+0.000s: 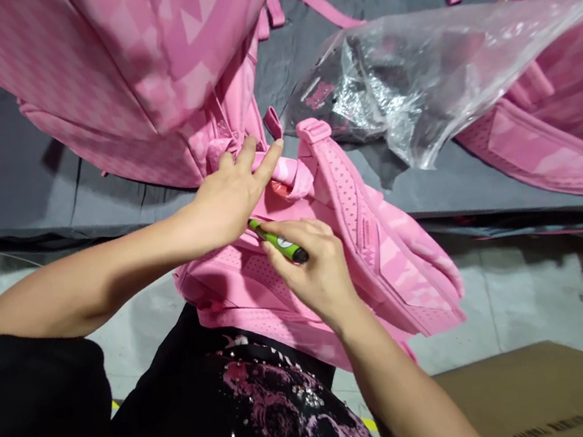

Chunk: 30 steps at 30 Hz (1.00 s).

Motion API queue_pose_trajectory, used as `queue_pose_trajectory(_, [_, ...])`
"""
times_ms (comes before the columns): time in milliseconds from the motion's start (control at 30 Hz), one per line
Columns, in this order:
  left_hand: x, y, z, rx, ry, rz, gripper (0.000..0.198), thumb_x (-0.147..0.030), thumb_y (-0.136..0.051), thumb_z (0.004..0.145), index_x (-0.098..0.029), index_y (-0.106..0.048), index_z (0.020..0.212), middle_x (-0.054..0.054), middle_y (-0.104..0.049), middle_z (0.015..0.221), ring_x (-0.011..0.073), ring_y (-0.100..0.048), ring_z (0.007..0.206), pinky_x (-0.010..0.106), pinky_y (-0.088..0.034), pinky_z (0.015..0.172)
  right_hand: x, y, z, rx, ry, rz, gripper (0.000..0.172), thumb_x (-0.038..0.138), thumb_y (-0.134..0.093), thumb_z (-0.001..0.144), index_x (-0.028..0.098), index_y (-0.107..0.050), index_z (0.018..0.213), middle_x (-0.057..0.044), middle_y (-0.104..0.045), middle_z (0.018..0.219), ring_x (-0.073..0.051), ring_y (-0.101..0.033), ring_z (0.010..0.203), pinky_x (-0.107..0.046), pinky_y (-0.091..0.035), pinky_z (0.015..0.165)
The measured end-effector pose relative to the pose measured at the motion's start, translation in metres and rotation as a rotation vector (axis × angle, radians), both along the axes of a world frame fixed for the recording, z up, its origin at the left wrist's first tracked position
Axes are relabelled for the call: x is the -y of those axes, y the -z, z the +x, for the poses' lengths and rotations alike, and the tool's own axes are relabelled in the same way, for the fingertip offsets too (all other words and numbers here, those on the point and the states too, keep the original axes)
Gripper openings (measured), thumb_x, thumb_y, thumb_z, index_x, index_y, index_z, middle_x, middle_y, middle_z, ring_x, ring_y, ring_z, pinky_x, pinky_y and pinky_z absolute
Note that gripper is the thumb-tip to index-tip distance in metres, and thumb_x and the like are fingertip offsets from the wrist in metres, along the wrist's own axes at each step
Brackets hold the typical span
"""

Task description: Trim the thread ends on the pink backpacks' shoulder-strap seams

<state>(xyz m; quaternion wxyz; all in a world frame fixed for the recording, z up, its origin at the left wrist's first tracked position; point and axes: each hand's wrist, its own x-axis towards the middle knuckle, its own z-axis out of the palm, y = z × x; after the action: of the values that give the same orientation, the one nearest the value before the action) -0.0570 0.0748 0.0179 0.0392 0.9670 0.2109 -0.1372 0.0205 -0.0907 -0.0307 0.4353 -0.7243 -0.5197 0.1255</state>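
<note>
A pink backpack (411, 265) with perforated shoulder straps lies at the table's front edge, partly over my lap. My left hand (231, 191) rests on its upper part with the fingers spread, near a looped pink strap (293, 177). Just to the right and below, my right hand (312, 256) is closed around a green marker (282, 245) with a black end. The marker's other end points up and left at the pink fabric beside my left palm; its tip is too small to make out.
A larger pink bag (133, 73) stands behind my left hand on the grey table (115, 203). A clear plastic bag (412, 71) and another pink bag (561, 128) lie right. A cardboard box (549, 391) is at lower right.
</note>
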Motion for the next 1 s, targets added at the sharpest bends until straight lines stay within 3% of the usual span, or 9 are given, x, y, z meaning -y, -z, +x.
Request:
queue_pose_trajectory(233, [0.003, -0.004, 0.002, -0.006, -0.035, -0.043, 0.097, -0.005, -0.055, 0.085, -0.02, -0.002, 0.165, 0.023, -0.008, 0.169, 0.0458, -0.035, 0.144, 0.051, -0.054, 0.103, 0.001, -0.002, 0.008, -0.047, -0.051, -0.03, 0.02, 0.023, -0.065, 0.09, 0.024, -0.076, 0.108, -0.004, -0.08, 0.106, -0.024, -0.074, 0.098, -0.048, -0.05, 0.097])
queue_pose_trajectory(367, [0.005, -0.01, 0.001, -0.034, -0.034, -0.023, 0.093, -0.001, -0.052, 0.087, -0.017, -0.004, 0.165, 0.024, -0.011, 0.169, 0.0426, -0.039, 0.142, 0.05, -0.056, 0.101, 0.0, -0.005, 0.012, -0.027, -0.06, -0.047, 0.019, 0.023, -0.066, 0.09, 0.024, -0.076, 0.106, -0.005, -0.08, 0.104, -0.025, -0.073, 0.096, -0.049, -0.051, 0.095])
queue_pose_trajectory(633, [0.005, -0.012, -0.005, 0.014, 0.006, 0.011, 0.085, 0.002, -0.046, 0.088, -0.013, -0.011, 0.165, 0.027, -0.017, 0.167, 0.045, -0.04, 0.143, 0.051, -0.056, 0.098, -0.011, -0.008, 0.001, -0.027, -0.075, -0.087, 0.02, 0.02, -0.066, 0.09, 0.02, -0.076, 0.106, -0.007, -0.08, 0.101, -0.024, -0.074, 0.093, -0.047, -0.052, 0.093])
queue_pose_trajectory(800, [0.002, -0.008, -0.004, 0.033, 0.035, 0.043, 0.087, -0.001, -0.049, 0.086, -0.016, -0.013, 0.164, 0.027, -0.024, 0.165, 0.0429, -0.044, 0.141, 0.049, -0.06, 0.093, 0.012, -0.039, 0.018, -0.096, -0.026, -0.045, 0.014, 0.019, -0.064, 0.089, 0.021, -0.074, 0.098, -0.006, -0.079, 0.105, -0.024, -0.073, 0.1, -0.046, -0.056, 0.094])
queue_pose_trajectory(900, [0.001, -0.007, -0.006, 0.043, 0.036, 0.046, 0.084, 0.0, -0.044, 0.087, -0.016, -0.014, 0.164, 0.026, -0.024, 0.165, 0.0419, -0.045, 0.141, 0.05, -0.058, 0.098, 0.039, -0.061, 0.066, -0.173, 0.172, 0.188, 0.01, 0.017, -0.061, 0.09, 0.024, -0.068, 0.092, -0.006, -0.076, 0.116, -0.024, -0.072, 0.107, -0.044, -0.058, 0.094])
queue_pose_trajectory(967, [0.0, -0.005, -0.007, 0.069, 0.034, 0.048, 0.085, -0.001, -0.041, 0.087, -0.017, -0.012, 0.165, 0.024, -0.024, 0.166, 0.0424, -0.045, 0.141, 0.052, -0.056, 0.101, 0.045, -0.06, 0.118, -0.042, 0.523, 0.327, 0.014, 0.015, -0.055, 0.091, 0.024, -0.064, 0.095, -0.008, -0.075, 0.105, -0.024, -0.072, 0.099, -0.043, -0.057, 0.092])
queue_pose_trajectory(1000, [0.0, -0.003, -0.008, 0.082, 0.036, 0.047, 0.085, -0.002, -0.042, 0.087, -0.019, -0.01, 0.165, 0.023, -0.025, 0.166, 0.043, -0.044, 0.141, 0.053, -0.055, 0.101, 0.043, -0.054, 0.145, 0.048, 0.649, 0.252, 0.019, 0.016, -0.049, 0.092, 0.022, -0.065, 0.1, -0.01, -0.074, 0.102, -0.024, -0.072, 0.096, -0.042, -0.057, 0.09])
